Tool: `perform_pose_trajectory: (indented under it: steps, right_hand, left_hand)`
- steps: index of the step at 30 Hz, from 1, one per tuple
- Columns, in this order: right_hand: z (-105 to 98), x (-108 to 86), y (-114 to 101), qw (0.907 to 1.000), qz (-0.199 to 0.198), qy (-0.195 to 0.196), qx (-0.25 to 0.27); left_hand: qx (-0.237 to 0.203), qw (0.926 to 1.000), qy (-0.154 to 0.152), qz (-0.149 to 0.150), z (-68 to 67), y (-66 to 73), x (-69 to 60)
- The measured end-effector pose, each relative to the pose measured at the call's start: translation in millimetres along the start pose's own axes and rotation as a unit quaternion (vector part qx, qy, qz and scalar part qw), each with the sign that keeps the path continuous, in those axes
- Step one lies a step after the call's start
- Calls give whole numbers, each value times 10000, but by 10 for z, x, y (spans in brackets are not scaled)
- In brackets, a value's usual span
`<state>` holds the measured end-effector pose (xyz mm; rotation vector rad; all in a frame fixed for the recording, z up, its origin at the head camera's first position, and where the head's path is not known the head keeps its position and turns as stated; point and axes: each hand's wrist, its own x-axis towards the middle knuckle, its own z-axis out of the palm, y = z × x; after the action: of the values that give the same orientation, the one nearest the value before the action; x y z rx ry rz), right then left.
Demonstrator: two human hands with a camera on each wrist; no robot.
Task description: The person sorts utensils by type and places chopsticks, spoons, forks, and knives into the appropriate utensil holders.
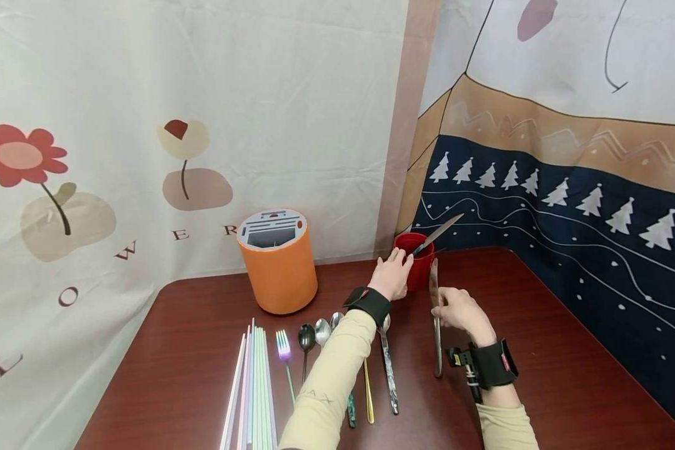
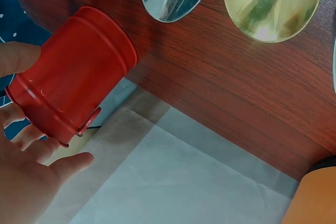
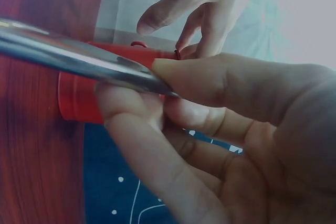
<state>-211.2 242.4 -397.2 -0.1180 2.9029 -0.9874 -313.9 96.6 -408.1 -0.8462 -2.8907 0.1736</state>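
Observation:
My left hand [image 1: 392, 277] is at the near left rim of a red bucket [image 2: 79, 72], its fingers spread loosely about the rim. In the left wrist view one digit lies in front of the bucket's side; firm contact cannot be made out. A knife [image 1: 440, 233] leans in the bucket, its blade sticking out up and to the right. Right of the bucket, my right hand [image 1: 462, 310] pinches a silver table knife [image 1: 436, 337] near its middle between thumb and fingers. This knife stands roughly lengthwise to me, and its handle end [image 3: 47, 45] shines in the right wrist view.
An orange cutlery holder [image 1: 281, 275] with a slotted top stands at the back left. Pastel chopsticks [image 1: 259, 387], a rainbow fork [image 1: 283, 347], a black spoon [image 1: 306, 337] and several other spoons lie in front, partly under my left sleeve. Cloth hangs behind the brown table [image 1: 163, 362].

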Motion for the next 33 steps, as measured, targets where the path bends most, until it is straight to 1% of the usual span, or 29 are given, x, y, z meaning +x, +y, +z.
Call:
perform_pose_trajectory:
  steps: [5, 13, 17, 21, 24, 27, 30, 33]
  right_hand:
    - [-10, 9, -18, 9997, -73, 222, -89]
    - [-27, 6, -45, 9977, -111, 664, 13]
    - [-34, 5, -61, 9948, -154, 1007, 21]
    - [-32, 7, -65, 9889, -214, 1469, 76]
    - [-19, 15, -61, 9814, -295, 1894, 144]
    - [-1, 25, -60, 9706, -376, 2371, 164]
    - [13, 29, -72, 9563, -463, 2881, 208]
    - [19, 26, -95, 9392, -551, 3374, 325]
  left_hand:
    - [31, 10000, 20, 2, 5, -1, 8]
    - [-7, 10000, 13, -8, 10, -13, 19]
    - [-12, 10000, -13, -1, 12, -17, 15]
    - [-23, 10000, -40, -6, -1, -13, 3]
    - [-35, 10000, -68, -5, -8, -11, 2]
    - [0, 10000, -76, -3, -1, -12, 8]
    - [31, 10000, -88, -4, 3, -12, 12]
    - [36, 9999, -97, -6, 1, -11, 12]
